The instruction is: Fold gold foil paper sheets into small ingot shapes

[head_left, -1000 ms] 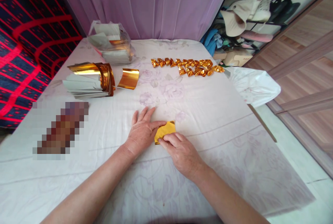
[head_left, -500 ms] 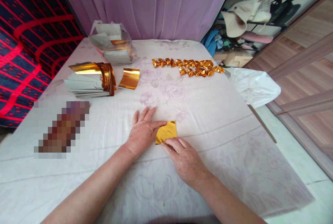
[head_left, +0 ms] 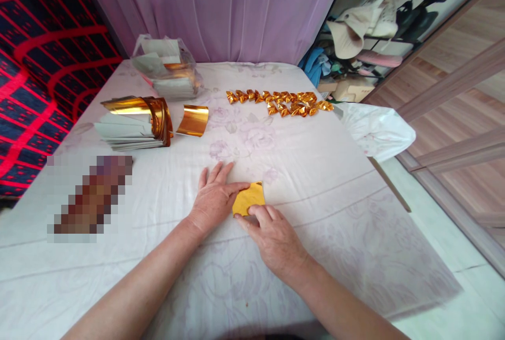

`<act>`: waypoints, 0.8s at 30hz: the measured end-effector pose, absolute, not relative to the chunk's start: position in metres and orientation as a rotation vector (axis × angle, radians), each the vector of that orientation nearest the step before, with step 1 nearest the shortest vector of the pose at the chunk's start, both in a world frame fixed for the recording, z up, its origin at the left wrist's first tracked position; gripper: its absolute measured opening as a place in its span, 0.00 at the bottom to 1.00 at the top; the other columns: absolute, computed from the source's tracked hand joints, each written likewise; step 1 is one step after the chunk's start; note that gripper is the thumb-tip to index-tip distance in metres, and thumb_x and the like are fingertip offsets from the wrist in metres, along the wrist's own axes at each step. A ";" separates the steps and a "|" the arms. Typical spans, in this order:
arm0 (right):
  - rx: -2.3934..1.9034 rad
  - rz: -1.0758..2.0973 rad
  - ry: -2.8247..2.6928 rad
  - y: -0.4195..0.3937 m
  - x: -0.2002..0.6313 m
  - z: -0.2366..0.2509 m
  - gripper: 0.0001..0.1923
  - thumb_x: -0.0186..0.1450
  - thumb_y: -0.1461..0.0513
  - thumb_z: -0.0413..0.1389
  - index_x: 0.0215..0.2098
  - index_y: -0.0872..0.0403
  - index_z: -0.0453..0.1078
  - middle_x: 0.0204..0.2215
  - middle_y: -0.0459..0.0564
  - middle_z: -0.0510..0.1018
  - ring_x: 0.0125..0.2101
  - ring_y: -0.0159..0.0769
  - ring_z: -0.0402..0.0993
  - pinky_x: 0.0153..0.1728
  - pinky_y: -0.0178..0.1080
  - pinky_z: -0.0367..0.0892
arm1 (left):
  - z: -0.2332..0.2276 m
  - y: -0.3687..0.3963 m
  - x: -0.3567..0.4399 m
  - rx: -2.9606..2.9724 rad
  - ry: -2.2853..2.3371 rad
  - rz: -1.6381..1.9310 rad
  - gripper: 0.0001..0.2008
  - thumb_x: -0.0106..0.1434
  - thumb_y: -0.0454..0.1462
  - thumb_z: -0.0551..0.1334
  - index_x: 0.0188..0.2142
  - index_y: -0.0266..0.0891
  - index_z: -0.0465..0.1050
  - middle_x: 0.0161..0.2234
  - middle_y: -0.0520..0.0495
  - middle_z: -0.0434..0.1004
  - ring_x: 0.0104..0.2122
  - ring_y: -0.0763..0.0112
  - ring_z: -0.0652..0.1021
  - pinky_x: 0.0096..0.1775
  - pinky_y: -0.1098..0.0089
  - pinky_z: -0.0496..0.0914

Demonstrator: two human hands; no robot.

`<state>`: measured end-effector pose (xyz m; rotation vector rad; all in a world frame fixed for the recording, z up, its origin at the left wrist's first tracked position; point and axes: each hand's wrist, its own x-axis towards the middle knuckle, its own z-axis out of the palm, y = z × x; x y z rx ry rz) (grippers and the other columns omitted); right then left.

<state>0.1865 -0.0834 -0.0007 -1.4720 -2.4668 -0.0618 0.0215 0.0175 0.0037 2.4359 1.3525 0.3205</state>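
A small square of gold foil paper (head_left: pixel 249 196) lies on the cloth-covered table in front of me. My left hand (head_left: pixel 212 199) rests flat beside its left edge, fingers spread on the cloth and thumb stretched over the upper left part of the paper. With curled fingers, my right hand (head_left: pixel 274 232) grips the lower edge. Its thumb reaches to the lower left corner, while the fingertips press on the gold face. The paper's underside is hidden.
Beyond my left hand are a single curved gold sheet (head_left: pixel 194 120), a stack of foil paper (head_left: pixel 136 127) and a plastic bag of sheets (head_left: pixel 168 69). Folded gold pieces (head_left: pixel 282 99) lie in rows at the back right. A blurred patch (head_left: pixel 92 195) covers something at left.
My right thumb has slid left along the paper's lower edge to its corner. My left hand stays in place on the paper. The whole view has shifted slightly.
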 end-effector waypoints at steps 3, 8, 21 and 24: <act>-1.456 -0.084 -2.488 -0.083 0.188 0.000 0.19 0.66 0.67 0.56 0.54 0.49 0.71 0.39 0.51 0.74 0.35 0.38 0.67 0.35 0.40 0.68 | 0.003 0.017 0.021 2.435 1.348 0.344 0.16 0.67 0.37 0.58 0.49 0.60 0.77 0.66 0.53 0.58 0.67 0.51 0.55 0.63 0.41 0.46; -1.466 -0.111 -2.500 -0.083 0.186 0.001 0.20 0.65 0.68 0.56 0.54 0.48 0.70 0.38 0.51 0.74 0.34 0.39 0.67 0.33 0.41 0.67 | 0.004 0.018 0.022 2.437 1.348 0.323 0.17 0.67 0.36 0.58 0.49 0.60 0.76 0.66 0.52 0.58 0.67 0.50 0.55 0.63 0.41 0.46; -1.475 -0.133 -2.487 -0.085 0.184 0.002 0.17 0.66 0.66 0.56 0.52 0.48 0.72 0.38 0.51 0.74 0.35 0.39 0.67 0.34 0.41 0.66 | 0.005 0.017 0.022 2.443 1.359 0.315 0.16 0.68 0.36 0.58 0.49 0.60 0.77 0.66 0.50 0.59 0.67 0.50 0.55 0.63 0.42 0.47; -1.474 -0.121 -2.427 -0.088 0.185 0.000 0.17 0.67 0.68 0.54 0.53 0.51 0.71 0.40 0.52 0.74 0.36 0.39 0.67 0.36 0.40 0.67 | 0.004 0.017 0.022 2.452 1.356 0.307 0.16 0.68 0.36 0.58 0.50 0.60 0.76 0.66 0.49 0.58 0.67 0.50 0.55 0.63 0.42 0.47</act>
